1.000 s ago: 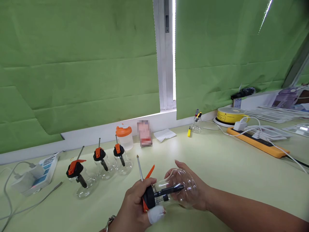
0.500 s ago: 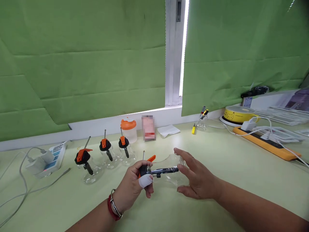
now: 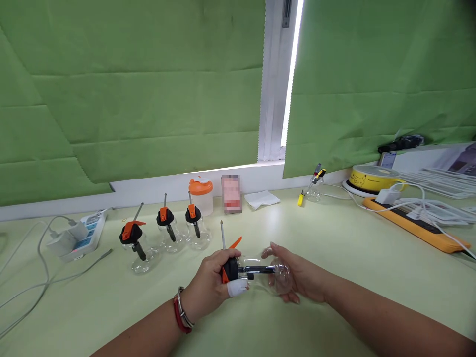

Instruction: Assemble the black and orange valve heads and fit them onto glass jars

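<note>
Between my hands a clear dispenser bottle lies on its side in the air above the table. It has a black cap with an orange lever, a thin metal rod sticking up, and a black tube inside. My left hand, its thumb wrapped in white, is closed around the cap and neck. My right hand wraps its fingers around the bottle's wide base. Three similar bottles stand to the left: a left one, a middle one and a right one.
Behind the bottles are an orange-lidded container, a pinkish box and white paper. Screwdrivers stand in a clear jar. Power strips with cables lie left and right, near a yellow round tin.
My right hand has closed around the bottle's base, where its fingers were spread before. The bottle has turned slightly, its base now facing me more. The camera view has shifted a little.
</note>
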Demonstrator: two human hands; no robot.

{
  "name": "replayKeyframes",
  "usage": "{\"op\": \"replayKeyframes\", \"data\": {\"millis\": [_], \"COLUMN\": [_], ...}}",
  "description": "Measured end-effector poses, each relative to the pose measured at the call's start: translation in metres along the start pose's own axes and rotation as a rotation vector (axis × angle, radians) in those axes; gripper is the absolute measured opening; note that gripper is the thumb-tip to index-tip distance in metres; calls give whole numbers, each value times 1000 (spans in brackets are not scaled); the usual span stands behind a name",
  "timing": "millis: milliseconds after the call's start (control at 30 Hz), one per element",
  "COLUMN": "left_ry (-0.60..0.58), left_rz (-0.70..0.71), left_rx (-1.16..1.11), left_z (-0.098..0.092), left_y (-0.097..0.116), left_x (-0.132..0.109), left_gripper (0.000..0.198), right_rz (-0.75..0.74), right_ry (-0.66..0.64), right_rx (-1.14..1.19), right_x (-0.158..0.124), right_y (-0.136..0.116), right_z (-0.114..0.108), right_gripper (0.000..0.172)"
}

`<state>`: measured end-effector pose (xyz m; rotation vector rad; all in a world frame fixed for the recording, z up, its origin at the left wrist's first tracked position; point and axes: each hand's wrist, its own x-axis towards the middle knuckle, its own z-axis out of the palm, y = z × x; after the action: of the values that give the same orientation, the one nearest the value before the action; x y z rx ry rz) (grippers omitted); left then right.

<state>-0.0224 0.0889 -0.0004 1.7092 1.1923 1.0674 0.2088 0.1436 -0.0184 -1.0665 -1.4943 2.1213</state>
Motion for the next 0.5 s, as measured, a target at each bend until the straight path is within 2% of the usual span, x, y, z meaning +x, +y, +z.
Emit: {"op": "replayKeyframes", "data": {"millis": [100, 167, 233, 300, 367, 433, 500], "left_ry": [-9, -10, 26, 56, 35, -25, -86], "left_rz": [-41, -138, -206, -233, -256, -289, -312], "left_rx": [-51, -184, -304, -404, -489, -543, -557], "left_z": [-2, -2, -2, -3, -4, -5, -5], "left_y": [1, 1, 2, 3, 3, 3, 2], "left_x": [2, 5, 7, 8, 8, 7, 5], "left_gripper": [48, 50, 49, 45, 42, 43, 45], "right_rz": [-9, -161, -447, -815, -1130, -1330, -1435], "right_ry": [7, 65, 155, 242, 291, 291, 262], "right_rx": [-17, -176, -477, -852, -1180, -1388, -1472], "right_x": [-2, -7, -11, -13, -14, -13, -13], "right_y": [-2, -3, -3, -3, -5, -8, -10], "right_z": [0, 1, 0, -2, -6, -10, -13], "right_gripper": [67, 66, 66, 75, 84, 87, 86]}}
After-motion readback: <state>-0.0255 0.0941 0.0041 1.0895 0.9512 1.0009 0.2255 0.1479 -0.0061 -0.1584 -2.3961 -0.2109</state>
